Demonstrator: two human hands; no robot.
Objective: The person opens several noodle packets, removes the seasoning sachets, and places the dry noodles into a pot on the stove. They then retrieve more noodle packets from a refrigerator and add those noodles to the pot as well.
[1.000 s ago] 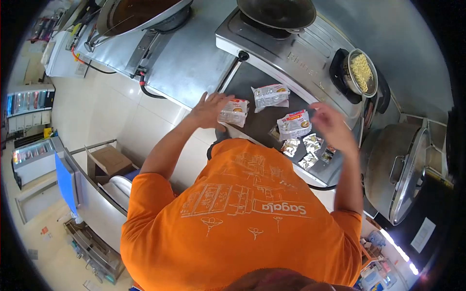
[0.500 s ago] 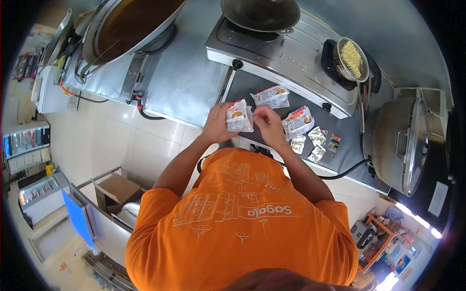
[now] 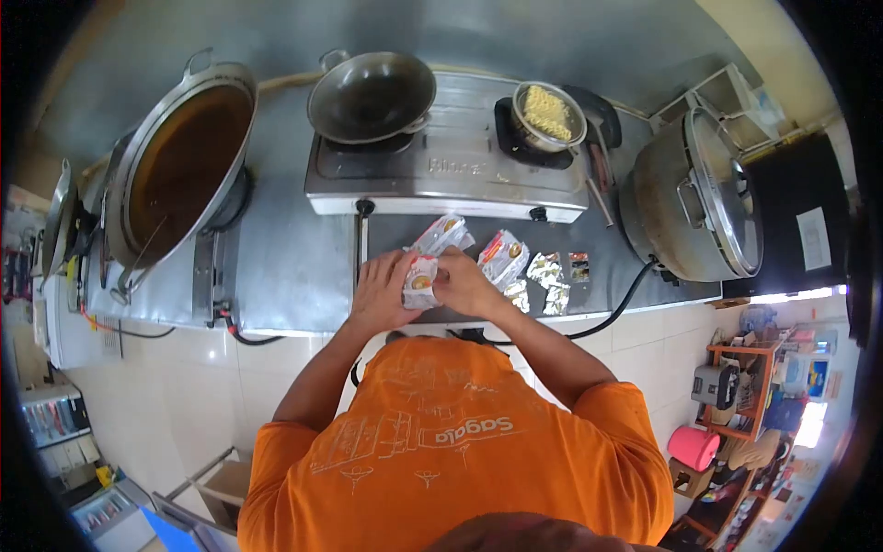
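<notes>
My left hand (image 3: pixel 379 290) is wrapped round the left side of an instant noodle packet (image 3: pixel 420 282), holding it over the counter's front edge. At the packet's right edge, the curled fingers of my right hand (image 3: pixel 467 287) pinch it; their tips are partly hidden. Just behind lies another noodle packet (image 3: pixel 440 235), partly covered by my hands. A third noodle packet (image 3: pixel 503 258) rests to the right of my right hand. Beside it are several silver seasoning sachets (image 3: pixel 544 269) and a small dark sachet (image 3: pixel 579 267).
A gas stove (image 3: pixel 451 175) stands behind the packets, carrying a dark wok (image 3: pixel 372 97) and a small pot (image 3: pixel 570 133) with a noodle block (image 3: pixel 546 112). A large pan of brown liquid (image 3: pixel 189 170) is at left. At right stands a big lidded pot (image 3: pixel 676 207), with a black hose (image 3: pixel 625 308) before it.
My right hand has come in against the packet's right edge, where before it was slightly apart. The left hand keeps its hold. The camera's view has tilted up and turned.
</notes>
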